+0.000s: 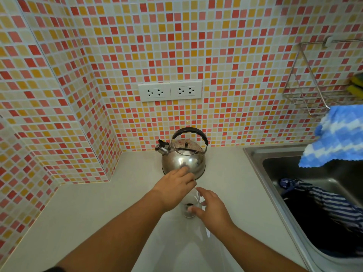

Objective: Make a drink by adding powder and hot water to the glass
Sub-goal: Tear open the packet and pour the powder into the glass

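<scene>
A clear glass (189, 201) stands on the pale counter (121, 209), with a little dark powder at its bottom. My left hand (174, 185) hovers over the glass rim with its fingers bent and pinched together; whatever they may hold is hidden. My right hand (212, 209) wraps the glass from the right, thumb on its near side and fingers along its far side. Just behind both hands, a steel kettle (183, 156) with a black handle and a spout pointing left sits against the tiled wall.
A steel sink (275, 173) lies to the right, with a dark striped cloth (324, 201) inside it. Above the sink hangs a blue and white cloth (337, 138) under a wire rack (306, 91). Two wall sockets (170, 91) sit above the kettle. The tiled wall juts out at the left.
</scene>
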